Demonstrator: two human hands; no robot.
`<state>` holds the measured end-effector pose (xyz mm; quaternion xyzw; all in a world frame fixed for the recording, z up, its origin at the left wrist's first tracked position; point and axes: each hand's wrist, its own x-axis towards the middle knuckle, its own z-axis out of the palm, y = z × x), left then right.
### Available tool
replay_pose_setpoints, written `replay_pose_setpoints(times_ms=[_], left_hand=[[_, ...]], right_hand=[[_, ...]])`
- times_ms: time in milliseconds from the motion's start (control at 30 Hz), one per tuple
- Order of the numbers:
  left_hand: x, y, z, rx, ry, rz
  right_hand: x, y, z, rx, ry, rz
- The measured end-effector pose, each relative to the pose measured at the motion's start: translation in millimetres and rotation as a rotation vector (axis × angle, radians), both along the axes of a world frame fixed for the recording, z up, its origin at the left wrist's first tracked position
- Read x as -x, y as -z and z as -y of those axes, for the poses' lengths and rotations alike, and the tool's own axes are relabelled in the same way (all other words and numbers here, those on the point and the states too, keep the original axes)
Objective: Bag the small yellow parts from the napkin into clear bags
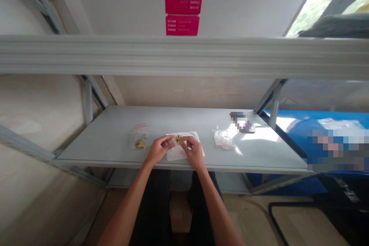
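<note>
My left hand and my right hand curl inward over a white sheet of paper or tissue lying on a grey metal shelf. Between my fingertips, a small cluster of yellow and dark parts sits on the sheet. Both hands are very close to it, but their exact contact is too small to tell. To the left of my left hand lies a clear plastic bag with similar yellow parts inside.
A crumpled clear bag lies right of the sheet, and a pixelated object sits at the back right. A grey upper shelf beam crosses above. Blue material lies beyond the right edge. Pink labels hang on the wall.
</note>
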<state>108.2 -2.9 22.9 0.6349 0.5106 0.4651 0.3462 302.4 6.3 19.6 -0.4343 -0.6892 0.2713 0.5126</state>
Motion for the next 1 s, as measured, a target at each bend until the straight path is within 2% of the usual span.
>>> replay_pose_setpoints(times_ms=[133,233,300,400,467,533,667,767,867,1000], left_hand=[[-4.9,-5.0,2.4,0.014,0.108,-0.01],[-3.4,-2.6,1.5,0.003,0.073,0.035],[-0.5,1.0,0.0,-0.008,0.001,0.071],[4.2,6.0,-2.3,-0.012,-0.096,0.143],[6.0,7.9,-3.3,-0.002,-0.135,0.212],[6.2,8.2,-3.7,0.013,-0.163,0.274],[4.2,6.3,-2.8,0.051,-0.18,0.315],[3.7,5.5,-1.6,0.072,-0.173,0.327],[3.8,5.5,-1.1,0.047,-0.148,0.266],[0.6,3.0,-0.3,0.019,-0.075,0.089]], right_hand=[[0.3,-4.6,1.9,0.04,-0.189,-0.017],[0.2,-7.1,3.1,0.054,-0.282,0.005],[-0.8,-7.5,3.5,0.051,-0.251,0.008],[-2.1,-5.0,2.9,0.021,-0.017,0.022],[-1.5,-1.6,1.7,-0.013,0.119,0.097],[0.5,2.3,0.4,-0.035,0.165,0.224],[4.8,9.2,-1.5,-0.053,0.209,0.431],[5.1,10.5,-2.1,-0.083,0.202,0.473],[3.7,6.2,-1.7,-0.102,0.158,0.366],[2.7,-4.3,0.9,-0.096,0.024,0.14]])
